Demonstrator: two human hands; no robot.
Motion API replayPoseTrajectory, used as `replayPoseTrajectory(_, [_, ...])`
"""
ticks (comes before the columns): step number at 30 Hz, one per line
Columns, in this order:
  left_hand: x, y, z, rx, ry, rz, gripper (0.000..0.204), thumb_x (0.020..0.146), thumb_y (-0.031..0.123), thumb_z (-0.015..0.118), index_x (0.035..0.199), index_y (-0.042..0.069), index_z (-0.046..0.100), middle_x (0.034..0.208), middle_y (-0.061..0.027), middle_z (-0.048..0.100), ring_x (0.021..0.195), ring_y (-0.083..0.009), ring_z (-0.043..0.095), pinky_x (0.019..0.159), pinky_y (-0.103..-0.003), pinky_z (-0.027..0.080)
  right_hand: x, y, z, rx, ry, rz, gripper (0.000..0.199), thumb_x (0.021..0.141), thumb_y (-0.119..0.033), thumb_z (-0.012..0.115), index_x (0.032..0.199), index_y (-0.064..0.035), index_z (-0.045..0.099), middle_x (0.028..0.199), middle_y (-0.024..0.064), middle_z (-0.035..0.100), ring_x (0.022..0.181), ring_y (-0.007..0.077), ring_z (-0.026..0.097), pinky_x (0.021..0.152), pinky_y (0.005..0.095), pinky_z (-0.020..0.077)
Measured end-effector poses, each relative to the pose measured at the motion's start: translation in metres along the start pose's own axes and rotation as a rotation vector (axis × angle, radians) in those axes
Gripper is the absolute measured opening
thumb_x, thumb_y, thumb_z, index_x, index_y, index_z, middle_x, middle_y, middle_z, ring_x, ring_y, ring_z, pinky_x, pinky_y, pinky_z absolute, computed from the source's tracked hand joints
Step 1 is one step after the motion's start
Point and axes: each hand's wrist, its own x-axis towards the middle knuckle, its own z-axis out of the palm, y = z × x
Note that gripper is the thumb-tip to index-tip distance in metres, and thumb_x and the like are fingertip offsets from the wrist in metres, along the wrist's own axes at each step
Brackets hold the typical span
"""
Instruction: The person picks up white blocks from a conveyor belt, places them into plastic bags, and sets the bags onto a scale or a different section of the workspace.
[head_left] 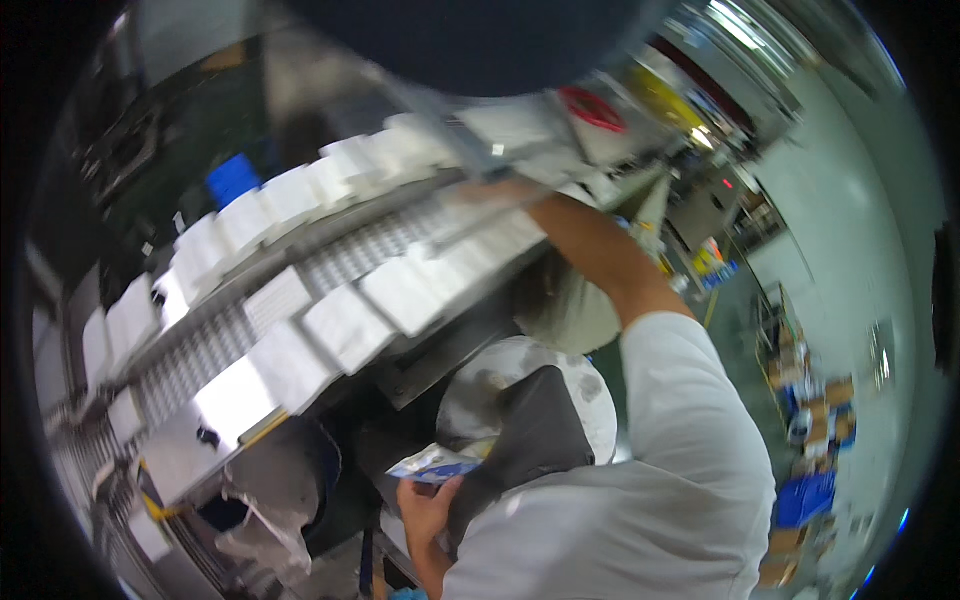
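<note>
My left hand (424, 512) is low in the picture, its fingers and thumb closed on the edge of a blue and white printed packet (434, 464). A dark cloth (540, 425) and a round whitish stool seat (598, 400) are just beyond the packet. My right arm, in a white sleeve, stretches forward over the conveyor (375, 240). Motion smears my right hand (495, 195) at the stacks of white folded sheets (412, 293) along the belt, and I cannot make out its fingers or whether anything is in them.
More white stacks (290, 195) line the conveyor's far side. A blue block (233, 180) stands behind them. At the lower left hangs a crumpled plastic bag (265, 535) beside a grey bin (285, 465). A red ring-shaped thing (592, 108) lies farther up; boxes (812, 420) are piled at right.
</note>
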Motion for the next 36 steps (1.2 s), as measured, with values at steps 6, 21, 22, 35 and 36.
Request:
replayPoseTrajectory(6, [-0.013, 0.002, 0.010, 0.062, 0.017, 0.122, 0.051, 0.081, -0.012, 0.081, 0.125, -0.002, 0.057, 0.112, -0.0125, 0.069, 0.100, -0.0207, 0.068, 0.091, -0.035, 0.055, -0.003, -0.028, -0.015, -0.148, 0.019, 0.136, 0.047, 0.086, -0.033, 0.080, 0.120, -0.0035, 0.067, 0.117, 0.0136, 0.070, 0.104, 0.0247, 0.068, 0.089, 0.0405, 0.0560])
replayPoseTrajectory(21, [-0.249, 0.105, -0.062, 0.433, 0.800, 0.288, 0.063, 0.083, -0.005, 0.075, 0.141, -0.006, 0.051, 0.126, -0.0188, 0.066, 0.111, -0.0273, 0.065, 0.100, -0.041, 0.053, -0.190, -0.094, -0.151, 1.063, -0.157, 0.061, 0.056, 0.096, -0.028, 0.074, 0.141, 0.0002, 0.057, 0.134, 0.0100, 0.066, 0.121, 0.0206, 0.065, 0.097, 0.0367, 0.0562])
replayPoseTrajectory(22, [-0.263, 0.110, -0.067, 0.470, 0.865, 0.249, 0.062, 0.084, -0.004, 0.075, 0.141, -0.007, 0.051, 0.127, -0.0194, 0.066, 0.113, -0.0275, 0.064, 0.101, -0.041, 0.052, -0.202, -0.108, -0.142, 1.195, -0.183, -0.032, 0.049, 0.098, -0.027, 0.072, 0.137, -0.0016, 0.060, 0.128, 0.0088, 0.068, 0.114, 0.0170, 0.064, 0.093, 0.0336, 0.0548])
replayPoseTrajectory(35, [-0.339, 0.118, -0.081, 1.264, 1.255, -0.602, 0.067, 0.085, 0.012, 0.083, 0.141, -0.003, 0.052, 0.134, -0.0174, 0.062, 0.119, -0.0309, 0.065, 0.100, -0.039, 0.053, -0.265, -0.189, -0.112, 1.019, -0.443, -0.486, 0.032, 0.096, -0.010, 0.070, 0.125, -0.0073, 0.058, 0.106, 0.0008, 0.062, 0.097, 0.0083, 0.058, 0.087, 0.0265, 0.0476])
replayPoseTrajectory(36, [-0.331, 0.104, -0.082, 1.635, 1.480, -0.450, 0.069, 0.085, 0.011, 0.084, 0.144, -0.002, 0.052, 0.137, -0.0200, 0.062, 0.123, -0.0343, 0.062, 0.109, -0.040, 0.047, -0.273, -0.194, -0.117, 0.986, -0.444, -0.468, 0.032, 0.095, -0.011, 0.071, 0.125, -0.0076, 0.059, 0.105, 0.0005, 0.062, 0.097, 0.0082, 0.058, 0.087, 0.0266, 0.0475])
